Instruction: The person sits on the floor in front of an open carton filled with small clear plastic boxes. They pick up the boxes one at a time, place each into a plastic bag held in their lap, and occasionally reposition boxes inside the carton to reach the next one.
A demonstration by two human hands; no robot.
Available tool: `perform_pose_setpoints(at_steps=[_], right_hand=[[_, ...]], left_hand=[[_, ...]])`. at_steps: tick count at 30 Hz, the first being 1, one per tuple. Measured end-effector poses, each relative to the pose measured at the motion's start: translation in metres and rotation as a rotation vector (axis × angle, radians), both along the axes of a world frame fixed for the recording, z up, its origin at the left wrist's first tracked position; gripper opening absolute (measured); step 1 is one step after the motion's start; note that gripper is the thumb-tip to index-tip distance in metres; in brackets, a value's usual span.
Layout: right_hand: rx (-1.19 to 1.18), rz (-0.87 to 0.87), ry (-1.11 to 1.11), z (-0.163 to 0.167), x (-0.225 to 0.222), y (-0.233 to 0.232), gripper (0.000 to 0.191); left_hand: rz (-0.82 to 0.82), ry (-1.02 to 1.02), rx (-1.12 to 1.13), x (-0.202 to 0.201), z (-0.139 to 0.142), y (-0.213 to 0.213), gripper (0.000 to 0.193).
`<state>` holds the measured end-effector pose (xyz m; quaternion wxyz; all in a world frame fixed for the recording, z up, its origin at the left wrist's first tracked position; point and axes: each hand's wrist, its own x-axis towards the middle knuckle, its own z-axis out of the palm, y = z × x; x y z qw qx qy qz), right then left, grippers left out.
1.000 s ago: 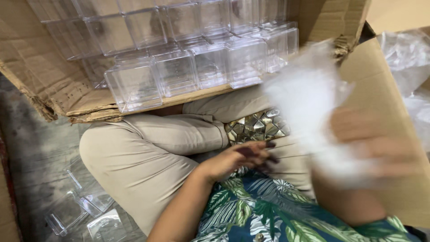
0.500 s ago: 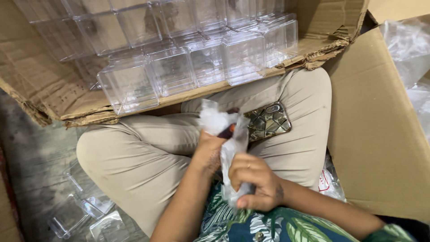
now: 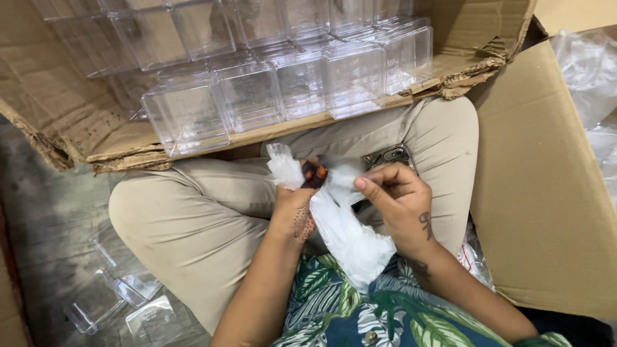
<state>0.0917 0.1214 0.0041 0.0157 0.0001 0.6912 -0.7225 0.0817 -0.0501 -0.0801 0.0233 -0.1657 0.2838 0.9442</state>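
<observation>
Both hands now meet on a clear plastic bag [image 3: 344, 225] over the lap.
The left hand [image 3: 297, 205] grips its crumpled top; the right hand [image 3: 397, 199], lately apart, pinches the film beside it.

The person wears beige trousers [image 3: 193, 212] and a shirt [image 3: 373, 315] printed with green, white and dark blue leaves and closed by a small round button, while the left hand [image 3: 294, 209] bears a dotted mark and the right hand [image 3: 402, 202] small dark tattoos.
</observation>
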Motion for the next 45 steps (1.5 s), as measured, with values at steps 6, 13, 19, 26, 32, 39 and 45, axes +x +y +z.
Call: perform_pose_setpoints(at_steps=[6, 13, 19, 26, 32, 39, 45], right_hand=[[-0.037, -0.063, -0.133, 0.0, -0.002, 0.005, 0.027], [0.041, 0.1, -0.038, -0.001, -0.005, 0.005, 0.024], [0.435, 0.07, 0.002, -0.001, 0.0, 0.006, 0.035], [0.109, -0.069, -0.011, 0.003, -0.012, 0.013, 0.016], [0.09, -0.023, 0.022, 0.009, -0.013, 0.019, 0.019], [0.138, 0.015, -0.045, -0.001, -0.013, 0.019, 0.016], [-0.528, -0.064, -0.513, 0.009, -0.03, 0.007, 0.031]], left_hand=[[-0.088, 0.178, -0.043, 0.001, 0.006, -0.004, 0.039], [-0.385, 0.126, -0.111, 0.009, 0.016, 0.002, 0.054], [-0.23, -0.008, -0.1, 0.004, 0.01, 0.004, 0.048], [-0.142, 0.093, -0.035, -0.001, 0.018, -0.01, 0.051], [-0.181, 0.072, -0.092, 0.003, 0.004, -0.001, 0.044], [-0.094, -0.074, 0.102, 0.004, -0.026, 0.001, 0.039], [-0.205, -0.128, 0.242, 0.004, -0.029, -0.002, 0.032]])
